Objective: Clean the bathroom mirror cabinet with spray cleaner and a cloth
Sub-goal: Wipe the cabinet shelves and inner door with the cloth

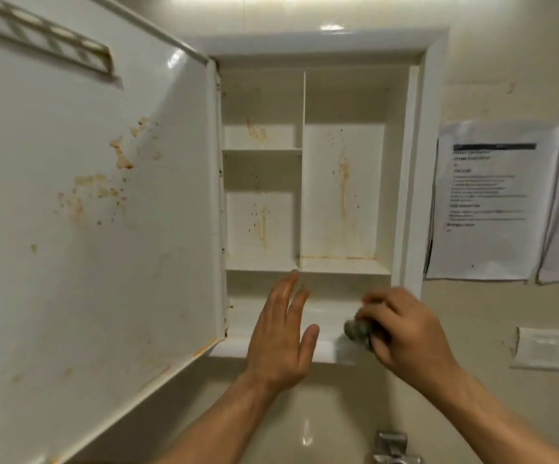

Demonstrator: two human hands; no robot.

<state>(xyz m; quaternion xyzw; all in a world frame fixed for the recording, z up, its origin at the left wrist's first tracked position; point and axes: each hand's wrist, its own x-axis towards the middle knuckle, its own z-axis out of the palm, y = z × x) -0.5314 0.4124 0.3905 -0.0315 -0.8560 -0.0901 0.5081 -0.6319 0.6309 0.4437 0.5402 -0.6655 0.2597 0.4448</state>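
- Right hand (405, 333): fingers curled, pinching a small crumpled grey cloth (359, 332) against the white cabinet's bottom ledge (328, 354). Cloth likely soft, light; best held bunched.
- Left hand (279, 339): fingers spread, empty, over the ledge.
- Rust-stained white cabinet interior (343, 192): rigid.
- Open door (87, 212): stained, hinged left.

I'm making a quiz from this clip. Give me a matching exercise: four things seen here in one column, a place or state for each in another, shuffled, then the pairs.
1. cloth
2. left hand
3. door
4. papers

A. swung open, stained
B. on the wall right of the cabinet
C. bunched in the right hand
D. open, empty

Pairs: 1-C, 2-D, 3-A, 4-B
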